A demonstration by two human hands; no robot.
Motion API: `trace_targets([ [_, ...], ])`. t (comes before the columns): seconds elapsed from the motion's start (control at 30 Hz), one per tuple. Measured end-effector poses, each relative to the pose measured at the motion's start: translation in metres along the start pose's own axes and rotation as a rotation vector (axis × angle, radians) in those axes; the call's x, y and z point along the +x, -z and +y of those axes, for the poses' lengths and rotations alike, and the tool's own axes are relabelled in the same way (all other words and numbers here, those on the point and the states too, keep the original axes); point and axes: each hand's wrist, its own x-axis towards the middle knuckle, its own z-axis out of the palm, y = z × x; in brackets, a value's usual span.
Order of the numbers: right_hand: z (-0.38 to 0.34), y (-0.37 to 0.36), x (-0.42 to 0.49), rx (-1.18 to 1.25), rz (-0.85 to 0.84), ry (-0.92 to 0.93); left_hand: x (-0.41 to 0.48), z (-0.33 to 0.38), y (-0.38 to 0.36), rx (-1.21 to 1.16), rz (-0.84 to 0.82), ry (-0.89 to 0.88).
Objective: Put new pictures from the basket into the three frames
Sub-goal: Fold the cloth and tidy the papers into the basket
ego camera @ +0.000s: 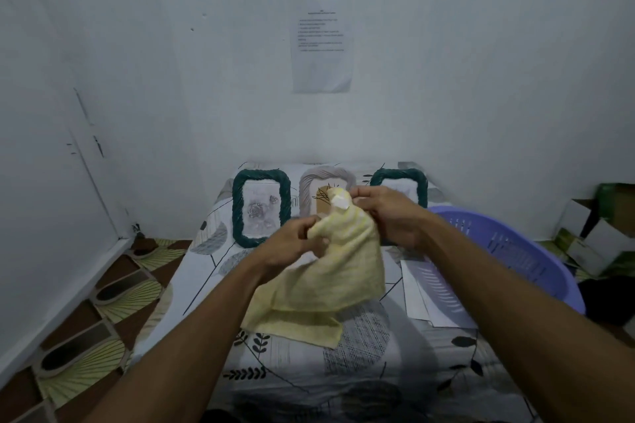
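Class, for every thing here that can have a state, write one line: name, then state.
Yellow cloth: lifted, lower end on the sheet.
Left hand: grips the cloth's middle.
Right hand: pinches the cloth's top.
Left green frame: upright, rose picture inside.
Grey frame: upright, partly behind cloth.
Right green frame: upright, mostly hidden.
Purple basket: resting beside loose papers.

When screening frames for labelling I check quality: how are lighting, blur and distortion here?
Head view: dim, bluish, even light, no glare; soft arm shadows fall on the cover; wide-angle bend curves the wall edges at the sides; left hand, right hand and cloth look slightly soft; the paper on the wall is unreadable.
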Motion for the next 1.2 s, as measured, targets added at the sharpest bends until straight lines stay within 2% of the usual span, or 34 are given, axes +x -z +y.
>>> trace_targets([
  [0.07,-0.013,0.014,0.005,-0.136,0.129,0.039,0.001,0.013,0.003,-0.063,0.075,-0.025],
  [0.13,-0.022,0.029,0.003,-0.230,0.147,0.046,0.001,0.027,0.006,-0.097,0.115,-0.032],
  [0.3,-0.006,0.039,-0.011,-0.429,-0.147,-0.179,0.012,0.058,0.003,-0.147,0.239,-0.092],
  [0.4,0.030,0.036,-0.016,-0.441,-0.266,-0.244,0.017,0.066,0.003,-0.054,0.287,-0.057],
  [0.47,0.041,0.042,-0.018,-0.319,-0.202,-0.215,0.017,0.062,0.013,-0.034,0.282,-0.008],
  [0.53,0.038,0.053,-0.017,-0.042,-0.050,-0.168,0.016,0.054,0.025,-0.156,0.216,0.043],
  [0.6,0.030,0.064,-0.012,0.251,0.109,-0.120,0.010,0.046,0.035,-0.284,0.106,0.091],
  [0.73,0.014,0.064,-0.004,0.494,0.337,-0.030,-0.002,0.030,0.033,-0.311,-0.121,0.210],
  [0.8,0.017,0.053,-0.005,0.593,0.319,0.008,0.001,0.026,0.023,-0.238,-0.054,0.206],
  [0.9,0.055,0.033,-0.006,0.381,0.329,-0.060,0.012,0.022,0.008,-0.316,0.204,0.165],
  [0.97,0.089,0.020,-0.012,0.255,0.342,-0.171,0.017,0.019,0.001,-0.397,0.286,0.156],
  [1.07,0.119,0.001,-0.021,0.171,0.297,-0.336,0.015,0.013,-0.004,-0.442,0.296,0.184],
  [1.2,0.124,-0.016,-0.025,0.139,0.170,-0.381,0.008,0.008,-0.002,-0.532,0.270,0.186],
])
